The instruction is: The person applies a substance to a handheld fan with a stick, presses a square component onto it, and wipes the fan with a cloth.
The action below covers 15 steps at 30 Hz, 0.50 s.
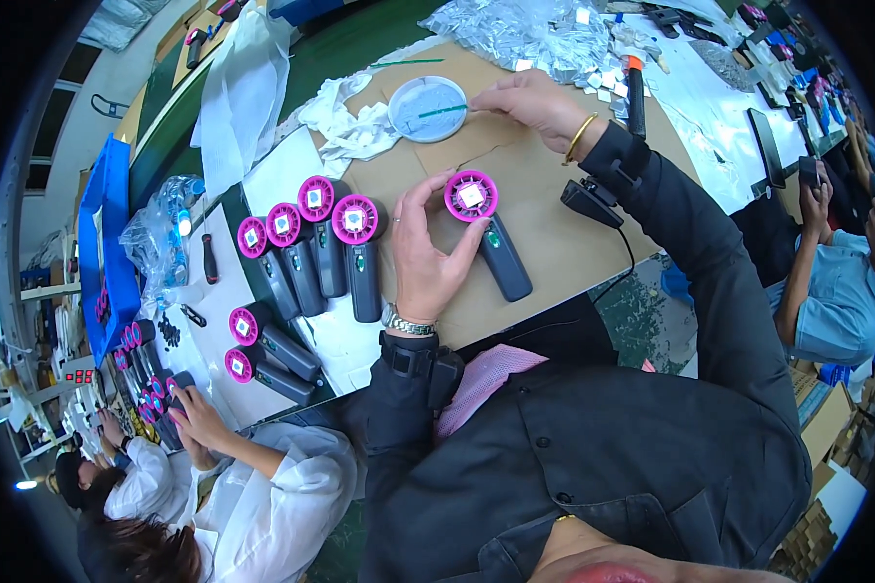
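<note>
My left hand [424,257] is curled around the head of a handheld fan [505,260], thumb on one side and fingers on the other. The fan has a pink ring, a dark grey handle, and a pale square at the ring's centre. Farther back, my right hand [535,105] pinches a thin green stick [441,113]. The stick reaches over a round white dish [395,124] of greyish paste, its far end at the paste. Left of my left hand, several similar fans [364,282] lie side by side, heads up, with pale squares bearing bluish-grey dabs.
A crumpled white cloth [355,131] lies beside the dish. Clear plastic packets [515,34] and small white squares spread at the back. An orange-and-black tool [636,97] lies right of my right hand. A screwdriver [209,260] lies farther left. Co-workers sit on both sides.
</note>
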### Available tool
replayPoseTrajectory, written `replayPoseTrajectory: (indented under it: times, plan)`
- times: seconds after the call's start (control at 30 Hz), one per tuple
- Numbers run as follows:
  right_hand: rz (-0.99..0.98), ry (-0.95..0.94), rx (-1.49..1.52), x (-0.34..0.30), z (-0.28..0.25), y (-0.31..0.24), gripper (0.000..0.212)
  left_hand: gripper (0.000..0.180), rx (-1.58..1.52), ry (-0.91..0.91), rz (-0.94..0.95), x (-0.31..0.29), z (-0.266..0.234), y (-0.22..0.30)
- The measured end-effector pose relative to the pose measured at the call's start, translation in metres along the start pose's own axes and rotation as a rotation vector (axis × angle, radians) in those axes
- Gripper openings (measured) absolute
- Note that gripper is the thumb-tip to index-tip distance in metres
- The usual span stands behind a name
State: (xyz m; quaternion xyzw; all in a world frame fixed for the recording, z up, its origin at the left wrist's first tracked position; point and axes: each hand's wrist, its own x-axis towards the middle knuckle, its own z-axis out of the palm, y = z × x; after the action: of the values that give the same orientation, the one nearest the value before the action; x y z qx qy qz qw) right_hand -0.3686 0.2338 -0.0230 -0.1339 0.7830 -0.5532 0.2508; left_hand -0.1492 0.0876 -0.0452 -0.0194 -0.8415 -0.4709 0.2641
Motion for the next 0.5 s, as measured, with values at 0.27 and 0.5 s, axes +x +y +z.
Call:
replayPoseTrajectory:
  times: [0.27,0.5]
  plan:
    - [-0.063,0.111,-0.017,-0.01,-0.015,0.011,0.028,0.062,-0.004,0.004,-0.008,0.0,-0.001,0.001]
    - [-0.12,0.07,0.142,-0.02,-0.027,-0.008,0.028,0.063,0.044,0.021,0.018,0.0,-0.001,0.001]
